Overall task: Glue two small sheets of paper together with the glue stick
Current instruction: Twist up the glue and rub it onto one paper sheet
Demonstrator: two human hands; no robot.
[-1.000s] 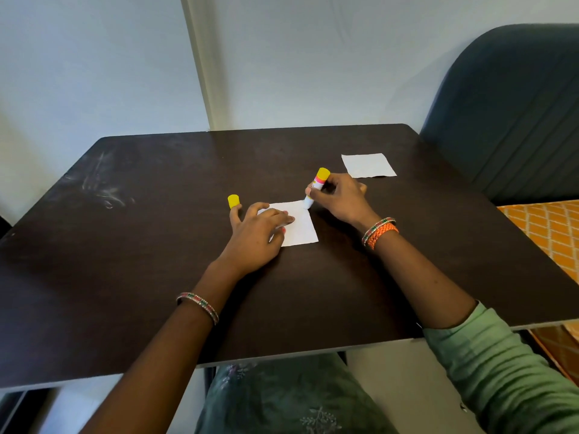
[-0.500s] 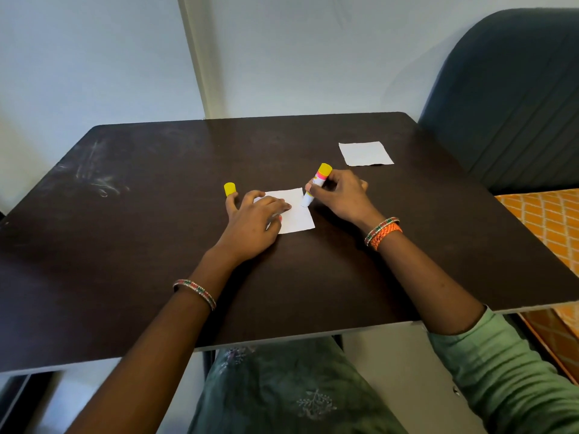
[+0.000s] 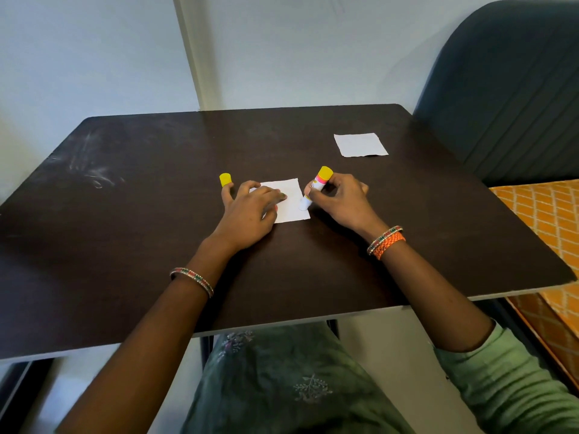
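A small white paper sheet [image 3: 289, 200] lies at the middle of the dark table [image 3: 141, 214]. My left hand [image 3: 249, 211] rests flat on the sheet's left part, fingers spread, pinning it down. My right hand [image 3: 340, 202] grips the glue stick [image 3: 315, 187], which has a white body, a pink band and a yellow end. It is tilted, with its white tip touching the sheet's right edge. The yellow cap [image 3: 225, 179] stands on the table just beyond my left fingers. A second white sheet [image 3: 360, 145] lies flat at the far right.
A dark blue padded chair back [image 3: 507, 89] stands right of the table. An orange patterned cushion [image 3: 551, 220] lies beside the table's right edge. A pale wall runs behind the table. Chalky smears [image 3: 91, 170] mark the far left of the tabletop.
The glue stick's tip has slid along the sheet's right edge towards me. My left hand stays on the sheet. The camera has tilted a little.
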